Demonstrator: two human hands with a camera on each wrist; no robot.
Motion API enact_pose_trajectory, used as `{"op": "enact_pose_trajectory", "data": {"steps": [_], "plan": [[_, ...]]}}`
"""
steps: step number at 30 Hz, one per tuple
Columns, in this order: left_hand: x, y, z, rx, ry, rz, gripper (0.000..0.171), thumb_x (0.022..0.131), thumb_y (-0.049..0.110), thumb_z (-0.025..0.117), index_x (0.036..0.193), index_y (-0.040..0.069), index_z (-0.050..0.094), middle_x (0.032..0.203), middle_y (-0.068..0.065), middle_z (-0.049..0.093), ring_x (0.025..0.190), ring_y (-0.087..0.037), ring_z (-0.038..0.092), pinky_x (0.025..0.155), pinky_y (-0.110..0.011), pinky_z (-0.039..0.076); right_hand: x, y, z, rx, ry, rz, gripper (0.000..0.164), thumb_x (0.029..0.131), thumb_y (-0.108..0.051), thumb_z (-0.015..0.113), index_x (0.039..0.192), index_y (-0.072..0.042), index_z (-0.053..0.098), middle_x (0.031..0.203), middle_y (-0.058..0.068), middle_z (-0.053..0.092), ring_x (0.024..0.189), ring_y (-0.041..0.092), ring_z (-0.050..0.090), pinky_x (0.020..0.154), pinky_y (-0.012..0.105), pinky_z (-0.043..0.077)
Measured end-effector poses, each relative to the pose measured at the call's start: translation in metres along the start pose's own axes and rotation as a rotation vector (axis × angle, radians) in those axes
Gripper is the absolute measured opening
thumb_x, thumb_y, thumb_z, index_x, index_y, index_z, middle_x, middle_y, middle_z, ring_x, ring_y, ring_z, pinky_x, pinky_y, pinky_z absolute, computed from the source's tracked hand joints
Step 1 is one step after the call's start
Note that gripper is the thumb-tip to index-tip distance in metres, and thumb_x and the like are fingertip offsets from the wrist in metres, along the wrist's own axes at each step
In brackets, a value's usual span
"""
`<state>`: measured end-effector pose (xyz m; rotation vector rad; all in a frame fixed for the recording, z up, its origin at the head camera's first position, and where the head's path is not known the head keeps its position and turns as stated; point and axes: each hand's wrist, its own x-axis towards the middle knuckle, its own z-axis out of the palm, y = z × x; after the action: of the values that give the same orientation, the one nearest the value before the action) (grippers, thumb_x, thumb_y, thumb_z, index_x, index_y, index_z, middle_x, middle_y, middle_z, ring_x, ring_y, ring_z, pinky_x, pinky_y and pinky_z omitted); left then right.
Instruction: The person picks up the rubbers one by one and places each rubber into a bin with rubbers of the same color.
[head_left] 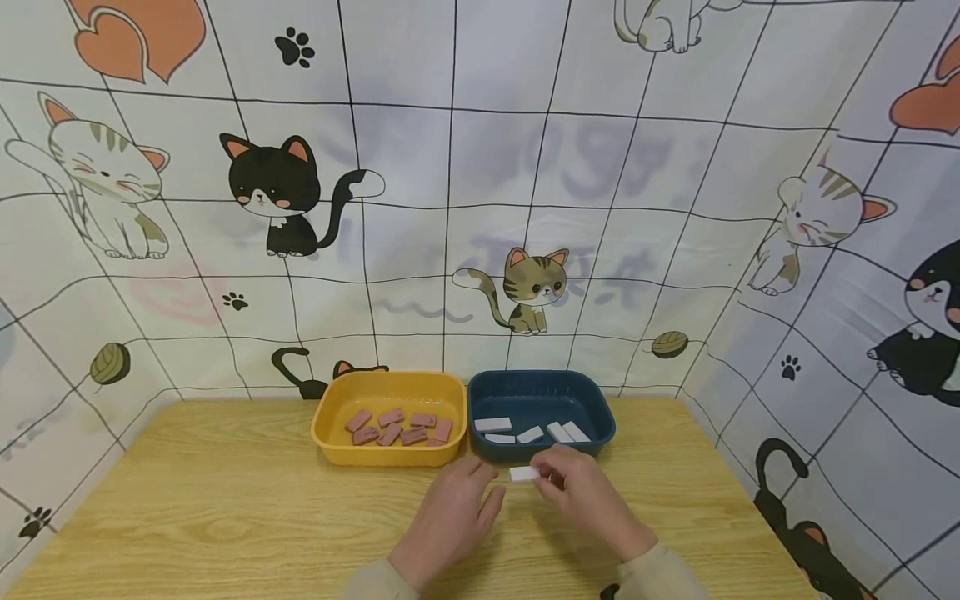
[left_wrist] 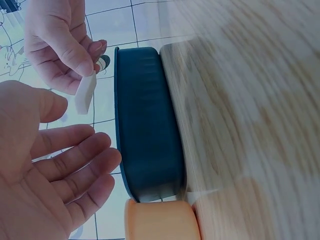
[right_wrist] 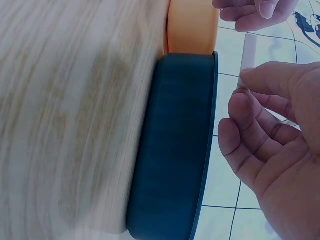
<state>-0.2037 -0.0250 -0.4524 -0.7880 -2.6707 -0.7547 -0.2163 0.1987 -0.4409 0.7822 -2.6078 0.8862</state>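
Between thumb and fingers, my right hand (head_left: 588,496) pinches one end of a small white rectangular block (head_left: 523,473), held in front of the blue bin. The same white block (left_wrist: 86,94) points toward my left hand in the left wrist view. My left hand (head_left: 453,512) holds nothing; its fingers (left_wrist: 75,165) are spread and slightly bent, a short gap from the block. Several white blocks (head_left: 492,425) lie inside the dark blue bin (head_left: 540,382). Beside it on the left, a yellow bin (head_left: 322,442) contains several pinkish-red blocks (head_left: 390,434).
Both bins stand side by side at the back of a wooden table (head_left: 225,500), close to a cloth backdrop (head_left: 405,242) printed with cats and grid lines. The backdrop also rises along the right side. A small dark object shows by the right sleeve (head_left: 660,575).
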Motion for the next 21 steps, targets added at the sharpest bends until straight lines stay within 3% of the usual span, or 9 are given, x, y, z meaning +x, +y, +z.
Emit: {"op": "enact_pose_trajectory", "data": {"steps": [12,21], "plan": [[0.008,0.000,0.007,0.006,0.063,0.022,0.017,0.101,0.024,0.066,0.100,0.010,0.076,0.092,0.001,0.068,0.082,-0.011,0.060,0.077,-0.030,0.055,0.009,0.014,-0.005,-0.045,0.043,-0.021,0.017,0.084,0.004,0.079,0.094,-0.008,0.073,0.081,-0.006,0.061,0.069,0.000,0.051,0.060,0.021,0.050],[0.016,-0.001,0.008,0.004,0.030,0.027,0.018,0.101,0.025,0.065,0.105,0.010,0.076,0.097,-0.001,0.070,0.085,-0.011,0.063,0.078,-0.031,0.055,0.017,0.020,-0.007,-0.069,0.061,0.037,0.017,0.084,0.003,0.081,0.095,-0.008,0.074,0.080,-0.007,0.062,0.069,0.000,0.051,0.060,0.021,0.049]]}}
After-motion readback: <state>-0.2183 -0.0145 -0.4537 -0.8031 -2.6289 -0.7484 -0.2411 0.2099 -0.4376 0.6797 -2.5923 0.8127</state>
